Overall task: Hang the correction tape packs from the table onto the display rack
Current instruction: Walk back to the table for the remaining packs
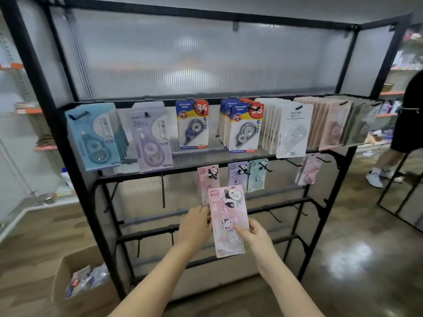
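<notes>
A pink panda correction tape pack (pixel 225 209) is held upright in front of the black display rack (pixel 68 156). My left hand (pixel 194 227) grips its left edge and my right hand (pixel 254 234) pinches its lower right, thumb on the front. Its top reaches just below another pink panda pack (pixel 207 179) hanging on a second-row hook. Purple (pixel 237 175) and mint (pixel 257 175) panda packs hang to the right of that one. The top row carries several kinds of correction tape packs (pixel 245 126). No table is in view.
Bare hooks (pixel 273 216) stick out from the lower rails. A cardboard box (pixel 77 291) with wrapped goods sits on the floor at lower left. A person in black (pixel 405 124) stands at the right, beside another black frame (pixel 398 202).
</notes>
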{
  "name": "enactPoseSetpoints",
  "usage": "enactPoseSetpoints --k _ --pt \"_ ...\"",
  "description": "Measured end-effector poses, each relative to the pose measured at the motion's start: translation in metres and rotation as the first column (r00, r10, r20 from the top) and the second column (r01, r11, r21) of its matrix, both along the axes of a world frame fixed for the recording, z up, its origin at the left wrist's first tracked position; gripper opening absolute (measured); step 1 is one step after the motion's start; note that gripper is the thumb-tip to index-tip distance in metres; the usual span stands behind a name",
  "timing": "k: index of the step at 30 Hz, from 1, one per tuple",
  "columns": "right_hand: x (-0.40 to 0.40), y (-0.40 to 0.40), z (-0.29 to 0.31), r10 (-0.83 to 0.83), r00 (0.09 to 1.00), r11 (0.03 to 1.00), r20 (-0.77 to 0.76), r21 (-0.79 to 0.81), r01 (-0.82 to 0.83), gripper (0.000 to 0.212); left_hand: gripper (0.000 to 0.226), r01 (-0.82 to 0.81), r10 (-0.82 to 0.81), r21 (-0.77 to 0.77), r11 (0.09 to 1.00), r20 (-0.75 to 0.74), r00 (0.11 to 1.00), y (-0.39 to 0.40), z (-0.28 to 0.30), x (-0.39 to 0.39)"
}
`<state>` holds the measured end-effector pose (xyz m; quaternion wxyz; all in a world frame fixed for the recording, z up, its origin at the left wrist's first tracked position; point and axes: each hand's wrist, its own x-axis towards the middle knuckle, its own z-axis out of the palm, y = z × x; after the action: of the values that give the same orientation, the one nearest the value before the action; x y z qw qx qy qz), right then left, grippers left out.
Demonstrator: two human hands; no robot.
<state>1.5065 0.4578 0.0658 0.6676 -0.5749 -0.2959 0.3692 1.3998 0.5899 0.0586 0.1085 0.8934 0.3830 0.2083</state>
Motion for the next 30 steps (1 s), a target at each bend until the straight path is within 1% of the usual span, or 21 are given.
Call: enactPoseSetpoints --k 2,4,6,8,12,16,21,24,27,30 --pt "0.018 0.002 -0.010 0.027 0.999 0.999 0.016 -0.034 -0.027 0.008 0.030 -0.006 0.014 0.051 0.999 -0.176 0.984 0.003 -0.018 0.015" --pt "0.033 0.011 -0.020 0.035 0.999 0.997 0.029 -0.068 -0.033 0.007 0.035 -0.024 0.043 0.066 0.998 -0.309 0.950 0.011 -0.033 0.022" --pt "0.044 0.026 -0.028 0.047 0.999 0.995 0.028 -0.092 -0.044 0.009 0.037 -0.055 0.077 0.067 0.996 -0.399 0.914 0.020 -0.043 0.026" --pt "0.052 0.046 -0.035 0.056 0.998 0.993 0.025 -0.103 -0.053 0.010 0.035 -0.075 0.098 0.069 0.995 -0.445 0.890 0.034 -0.051 0.027" --pt "0.068 0.096 -0.044 0.049 0.998 0.991 0.032 -0.122 -0.045 0.005 0.039 -0.097 0.112 0.056 0.994 -0.502 0.858 0.067 -0.063 0.034" --pt "0.085 0.136 -0.053 0.051 0.998 0.992 0.043 -0.120 -0.045 0.011 0.038 -0.111 0.126 0.061 0.992 -0.536 0.835 0.103 -0.079 0.042" --pt "0.097 0.163 -0.075 0.112 0.981 0.986 0.157 -0.142 -0.090 0.013 0.033 -0.121 0.096 -0.014 0.993 -0.525 0.846 0.141 -0.103 0.053" --pt "0.102 0.179 -0.086 0.096 0.972 0.984 0.216 -0.165 -0.060 0.013 0.033 -0.103 0.092 0.008 0.995 -0.517 0.851 0.158 -0.116 0.059" --pt "0.107 0.204 -0.096 0.113 0.964 0.977 0.240 -0.206 -0.063 0.019 0.034 -0.115 0.097 -0.003 0.993 -0.510 0.855 0.171 -0.126 0.065" --pt "0.116 0.231 -0.101 0.183 0.930 0.949 0.318 -0.304 -0.083 0.032 0.034 -0.125 0.074 -0.071 0.990 -0.491 0.868 0.183 -0.133 0.071"
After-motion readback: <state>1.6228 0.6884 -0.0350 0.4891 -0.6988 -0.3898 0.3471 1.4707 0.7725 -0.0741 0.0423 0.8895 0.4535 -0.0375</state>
